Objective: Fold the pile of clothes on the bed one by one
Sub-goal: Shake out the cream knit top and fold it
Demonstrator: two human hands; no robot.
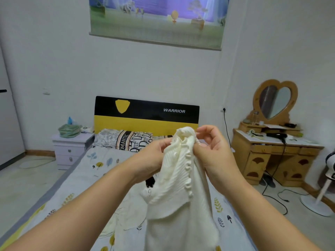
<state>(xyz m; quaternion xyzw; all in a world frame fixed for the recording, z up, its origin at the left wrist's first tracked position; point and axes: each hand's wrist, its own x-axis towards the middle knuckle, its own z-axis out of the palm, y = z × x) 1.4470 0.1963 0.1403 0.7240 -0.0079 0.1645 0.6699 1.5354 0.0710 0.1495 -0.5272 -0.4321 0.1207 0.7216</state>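
Both hands hold a cream knit cardigan up over the middle of the bed. The left hand grips the bunched top from one side and the right hand pinches it from the other. It hangs unfolded, so this garment is only being sorted out. More pale clothing lies crumpled beneath, toward the foot; no folded stack shows.

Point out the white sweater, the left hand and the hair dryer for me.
white sweater [178,178], head view, on its ribbed knit front.
left hand [151,160], head view, on the back of the hand.
hair dryer [276,135], head view, on its black barrel.
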